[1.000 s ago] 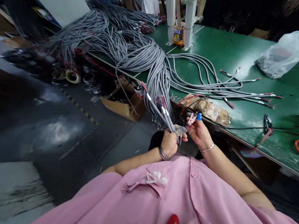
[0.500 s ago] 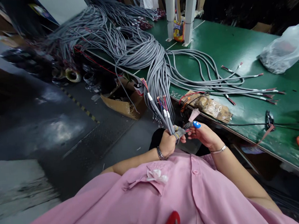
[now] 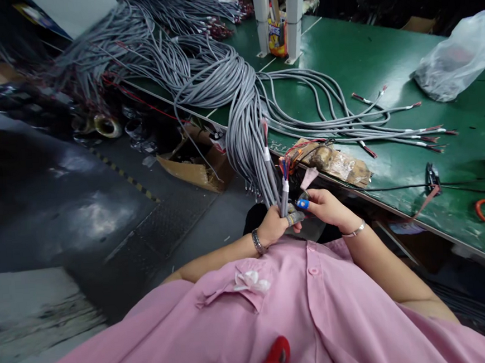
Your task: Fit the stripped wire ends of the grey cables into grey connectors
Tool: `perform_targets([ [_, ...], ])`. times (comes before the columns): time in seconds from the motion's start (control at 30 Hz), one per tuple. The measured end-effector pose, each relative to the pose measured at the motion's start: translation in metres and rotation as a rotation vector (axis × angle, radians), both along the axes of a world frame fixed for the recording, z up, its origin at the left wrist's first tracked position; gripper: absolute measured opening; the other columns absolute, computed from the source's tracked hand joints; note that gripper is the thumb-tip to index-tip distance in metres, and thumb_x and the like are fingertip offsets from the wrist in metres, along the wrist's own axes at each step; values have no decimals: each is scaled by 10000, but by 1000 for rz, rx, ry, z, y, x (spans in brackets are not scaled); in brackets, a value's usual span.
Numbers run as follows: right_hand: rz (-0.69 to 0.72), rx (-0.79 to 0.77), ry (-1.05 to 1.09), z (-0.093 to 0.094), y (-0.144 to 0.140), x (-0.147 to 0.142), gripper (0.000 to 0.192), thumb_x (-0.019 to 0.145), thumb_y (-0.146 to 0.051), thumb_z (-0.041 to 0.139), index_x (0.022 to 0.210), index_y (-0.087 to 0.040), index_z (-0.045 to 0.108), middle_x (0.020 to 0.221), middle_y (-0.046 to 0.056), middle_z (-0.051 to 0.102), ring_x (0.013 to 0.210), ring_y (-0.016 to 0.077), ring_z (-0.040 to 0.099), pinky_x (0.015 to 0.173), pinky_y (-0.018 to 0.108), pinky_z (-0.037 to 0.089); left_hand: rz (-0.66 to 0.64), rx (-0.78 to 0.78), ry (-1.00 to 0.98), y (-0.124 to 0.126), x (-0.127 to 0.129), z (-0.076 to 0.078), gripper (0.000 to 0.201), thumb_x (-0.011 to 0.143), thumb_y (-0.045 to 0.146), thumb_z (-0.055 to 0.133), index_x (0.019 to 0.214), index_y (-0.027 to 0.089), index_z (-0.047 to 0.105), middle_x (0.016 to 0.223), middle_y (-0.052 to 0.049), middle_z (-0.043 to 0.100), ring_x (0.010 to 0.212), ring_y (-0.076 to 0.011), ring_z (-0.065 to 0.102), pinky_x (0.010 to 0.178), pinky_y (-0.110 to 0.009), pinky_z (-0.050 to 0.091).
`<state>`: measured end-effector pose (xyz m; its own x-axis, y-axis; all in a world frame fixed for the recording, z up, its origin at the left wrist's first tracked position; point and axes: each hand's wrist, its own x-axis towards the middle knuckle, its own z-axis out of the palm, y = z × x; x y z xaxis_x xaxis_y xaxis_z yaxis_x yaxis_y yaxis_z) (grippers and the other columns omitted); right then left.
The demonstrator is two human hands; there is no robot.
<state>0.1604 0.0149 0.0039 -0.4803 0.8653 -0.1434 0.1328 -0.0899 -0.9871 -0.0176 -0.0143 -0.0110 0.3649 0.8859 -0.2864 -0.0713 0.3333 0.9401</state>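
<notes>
The person's left hand (image 3: 272,228) is closed in a fist round a few smooth grey round-sheathed cables (image 3: 277,187), which stand upright out of the fist just off the near edge of the bench, their stripped ends showing white collars and thin red and blue cores. A coarse grey fabric cot covers one fingertip of that hand. The right hand (image 3: 327,208) sits just beside it, fingers drawn together, with a glossy blue cap on one fingertip and a small pale pink tag (image 3: 309,177) rising from the pinch; whether it also touches the cables is hard to make out. Those cables belong to a thick hanging bundle of grey cable (image 3: 243,114) that spills over the edge of the matte green worktable (image 3: 367,60). A crumpled brown paper-wrapped lump (image 3: 337,165) lies on the table edge close behind the hands, its contents unclear. Further right sits a wrinkled translucent plastic bag (image 3: 455,61), cut off by the frame. An open brown cardboard box (image 3: 195,171) rests on the dark floor, its inside in shadow.
</notes>
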Motion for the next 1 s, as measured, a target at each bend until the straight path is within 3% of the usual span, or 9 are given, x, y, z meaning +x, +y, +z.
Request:
perform_targets([
  [0.1, 17, 173, -125, 3, -3, -3, 240, 822, -384, 621, 713, -173, 661, 660, 7, 660, 583, 125, 524, 567, 245, 410, -104, -53, 36, 3, -1, 0, 232, 667, 313, 734, 613, 114, 627, 528, -59, 631, 460, -145, 588, 519, -276, 500],
  [0.2, -33, 241, -158, 4, -5, -2, 241, 837, -376, 602, 715, -177, 663, 665, 3, 644, 588, 126, 516, 571, 247, 414, -98, -75, 17, 4, -1, -3, 239, 670, 326, 731, 628, 115, 624, 524, -54, 630, 454, -143, 587, 500, -262, 492],
  [0.37, -63, 78, 2, -2, -12, 12, 296, 829, -441, 614, 945, -173, 664, 852, 43, 680, 734, 160, 586, 651, 267, 464, 131, -81, -99, 4, 1, -8, 293, 660, 384, 753, 663, 127, 614, 537, -34, 627, 456, -129, 577, 492, -252, 484],
  [0.47, -89, -75, 93, -11, -19, 12, 350, 786, -453, 666, 1007, -183, 648, 921, 57, 673, 744, 159, 587, 606, 258, 465, 222, -78, -136, 4, 3, -9, 320, 652, 412, 763, 673, 129, 614, 553, -39, 635, 465, -134, 585, 495, -255, 479],
  [0.57, -315, -104, 173, -19, -26, -2, 287, 764, -459, 688, 887, -202, 656, 790, 21, 659, 666, 135, 561, 563, 244, 444, 245, -67, -141, 4, 4, -11, 323, 653, 418, 764, 663, 132, 615, 566, -44, 643, 478, -138, 594, 504, -254, 469],
  [0.63, -388, -85, 217, -19, -28, -14, 261, 757, -462, 693, 789, -209, 641, 690, 5, 642, 607, 132, 551, 554, 257, 444, 224, -54, -139, 3, 3, -11, 317, 658, 417, 760, 662, 130, 627, 562, -45, 640, 482, -139, 594, 517, -258, 469],
  [0.83, -247, -140, 310, -10, -24, -32, 293, 784, -503, 649, 765, -218, 579, 521, -26, 587, 467, 140, 542, 522, 294, 439, 118, 45, -50, -2, -3, -9, 290, 669, 402, 757, 633, 134, 651, 563, -43, 642, 504, -125, 584, 548, -245, 455],
  [1.0, -336, -86, 233, -11, -16, -32, 270, 754, -453, 694, 716, -203, 600, 555, -19, 594, 492, 118, 504, 505, 261, 390, 276, -7, -126, -1, 0, -10, 318, 669, 414, 750, 607, 133, 614, 529, -34, 618, 467, -119, 565, 495, -236, 427],
])
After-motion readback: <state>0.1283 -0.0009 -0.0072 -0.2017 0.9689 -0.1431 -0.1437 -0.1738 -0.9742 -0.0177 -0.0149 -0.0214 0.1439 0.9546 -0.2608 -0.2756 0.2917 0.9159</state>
